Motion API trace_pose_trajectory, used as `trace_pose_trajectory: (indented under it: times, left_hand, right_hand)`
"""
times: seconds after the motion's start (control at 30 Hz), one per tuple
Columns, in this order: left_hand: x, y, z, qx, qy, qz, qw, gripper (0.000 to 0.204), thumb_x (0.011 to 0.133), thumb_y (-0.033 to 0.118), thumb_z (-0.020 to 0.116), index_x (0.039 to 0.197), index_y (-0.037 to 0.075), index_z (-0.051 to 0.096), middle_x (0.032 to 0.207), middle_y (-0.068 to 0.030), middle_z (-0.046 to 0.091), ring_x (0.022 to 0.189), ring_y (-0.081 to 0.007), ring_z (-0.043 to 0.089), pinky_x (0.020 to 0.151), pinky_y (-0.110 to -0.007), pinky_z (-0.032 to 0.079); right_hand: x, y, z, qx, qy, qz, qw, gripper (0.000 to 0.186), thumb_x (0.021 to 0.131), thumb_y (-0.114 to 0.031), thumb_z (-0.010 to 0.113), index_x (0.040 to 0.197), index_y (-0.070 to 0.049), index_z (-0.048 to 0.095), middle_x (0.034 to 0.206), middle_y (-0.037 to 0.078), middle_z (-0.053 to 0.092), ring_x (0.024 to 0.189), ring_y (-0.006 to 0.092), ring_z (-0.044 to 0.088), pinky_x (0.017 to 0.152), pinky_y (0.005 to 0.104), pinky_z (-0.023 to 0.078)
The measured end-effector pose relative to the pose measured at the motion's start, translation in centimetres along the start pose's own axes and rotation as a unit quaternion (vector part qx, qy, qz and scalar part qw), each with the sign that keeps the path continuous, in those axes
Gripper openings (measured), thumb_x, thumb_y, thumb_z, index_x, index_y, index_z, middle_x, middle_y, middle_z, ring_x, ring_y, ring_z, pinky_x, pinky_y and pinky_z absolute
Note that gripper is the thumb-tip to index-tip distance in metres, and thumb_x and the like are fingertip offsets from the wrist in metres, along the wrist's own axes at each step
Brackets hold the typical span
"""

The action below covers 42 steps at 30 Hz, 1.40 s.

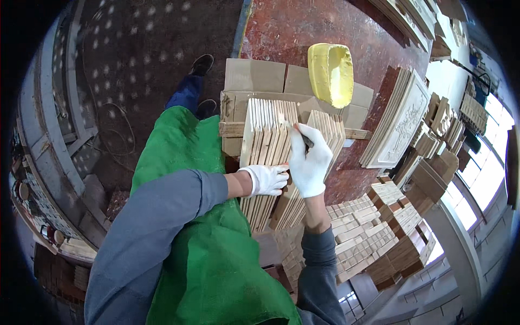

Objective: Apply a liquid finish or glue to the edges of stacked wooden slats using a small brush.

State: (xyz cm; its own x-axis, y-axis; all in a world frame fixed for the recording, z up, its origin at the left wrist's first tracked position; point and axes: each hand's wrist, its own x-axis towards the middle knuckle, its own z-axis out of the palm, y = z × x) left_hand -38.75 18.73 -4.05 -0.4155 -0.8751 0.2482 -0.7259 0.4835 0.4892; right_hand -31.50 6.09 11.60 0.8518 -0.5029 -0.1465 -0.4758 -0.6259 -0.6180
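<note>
A row of thin wooden boards (259, 142) stands on edge in front of me, with whitish upper edges at the far end. To its right a second row of boards (331, 125) leans close against it. My left hand (267, 180), in a white glove, lies across the first row with its fingers stretched out. My right hand (311, 162), also gloved in white, is above the boards, thumb and forefinger pinched together near the far ends. What sits in that pinch is too small to make out. Beyond the boards stands a yellow cut-open tub (319, 73), with pale yellow inside.
Flattened cardboard (254, 75) and a wooden strip (232, 129) lie beneath the boards on a worn red tabletop (276, 27). Carved panels (398, 124) are stacked at the right. Several piles of wooden pieces (357, 233) stand nearer. Another person's leg (186, 91) shows beyond my green apron.
</note>
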Motion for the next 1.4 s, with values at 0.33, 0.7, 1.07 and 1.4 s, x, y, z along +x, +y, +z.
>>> trace_pose_trajectory:
  times: [0.33, 0.7, 1.07, 1.4]
  left_hand:
    - [-0.3, -0.2, 0.4, -0.010, 0.054, 0.007, 0.998, 0.022, 0.094, 0.020, 0.056, 0.113, 0.016, 0.067, 0.122, -0.0117, 0.064, 0.118, -0.0330, 0.055, 0.122, -0.058, 0.024]
    - [1.2, 1.0, 6.8, 0.143, 0.113, -0.026, 0.983, 0.033, 0.096, 0.025, 0.053, 0.126, 0.015, 0.064, 0.137, -0.0126, 0.060, 0.130, -0.0351, 0.051, 0.123, -0.055, 0.025]
    - [1.5, 1.3, 4.1, -0.094, 0.241, -0.107, 0.960, 0.042, 0.100, 0.034, 0.049, 0.131, 0.009, 0.061, 0.141, -0.0133, 0.059, 0.126, -0.0358, 0.055, 0.119, -0.045, 0.033]
    - [0.2, 0.8, 3.9, 0.023, 0.110, -0.086, 0.990, 0.043, 0.099, 0.039, 0.051, 0.129, 0.010, 0.062, 0.139, -0.0124, 0.059, 0.129, -0.0352, 0.053, 0.115, -0.044, 0.036]
  right_hand:
    - [0.2, -0.2, 0.0, 0.017, -0.010, 0.011, 1.000, 0.018, 0.089, 0.004, 0.069, 0.108, 0.003, 0.070, 0.090, 0.009, 0.072, 0.070, 0.0132, 0.062, 0.064, 0.0259, 0.051]
    - [-1.1, -1.7, -0.4, -0.051, -0.063, -0.110, 0.991, 0.026, 0.083, 0.008, 0.069, 0.108, 0.002, 0.069, 0.093, 0.011, 0.065, 0.076, 0.0228, 0.062, 0.069, 0.0320, 0.051]
    - [-0.1, -1.5, 0.4, -0.088, -0.105, -0.090, 0.986, 0.026, 0.083, 0.006, 0.070, 0.108, 0.001, 0.069, 0.092, 0.011, 0.065, 0.074, 0.0248, 0.061, 0.069, 0.0335, 0.051]
    - [1.0, -0.7, 1.8, -0.068, -0.081, -0.086, 0.991, 0.024, 0.083, 0.006, 0.069, 0.107, 0.001, 0.069, 0.091, 0.011, 0.065, 0.073, 0.0250, 0.060, 0.068, 0.0340, 0.051]
